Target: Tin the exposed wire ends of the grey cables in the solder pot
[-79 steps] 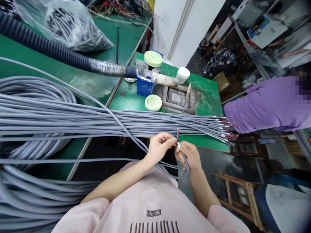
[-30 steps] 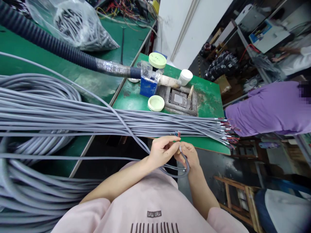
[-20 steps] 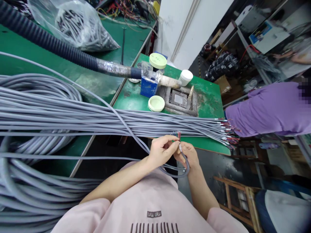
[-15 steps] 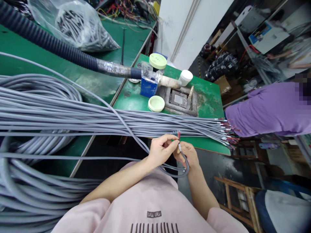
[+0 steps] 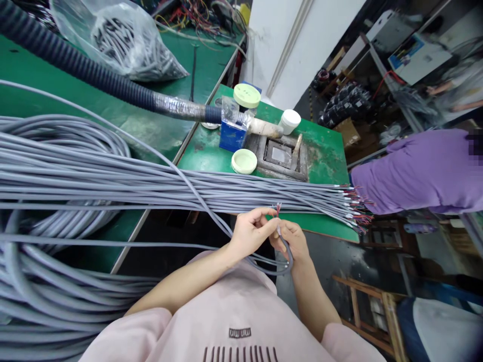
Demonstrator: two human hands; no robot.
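The person wears a pale pink top [image 5: 226, 304] of plain cloth. The left sleeve [image 5: 138, 332] and the right sleeve [image 5: 341, 342] are short, loose and the same pink. The front carries 1 dark rectangular label [image 5: 240, 333] with 2 short groups of pale letters; beside it runs a row of thin dark stripes [image 5: 237, 354]. The left grip [image 5: 249, 232] and right grip [image 5: 297, 242] are bare hands, and both forearms [image 5: 188, 286] are bare.

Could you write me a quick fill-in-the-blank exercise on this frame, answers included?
1. The left hand and right hand meet at the end of one ____-colored cable.
2. The cable bundle lies ____ the hands and the box.
3. That box is ____.
4. The shirt at far right is ____.

Missing words: gray; between; blue; purple.
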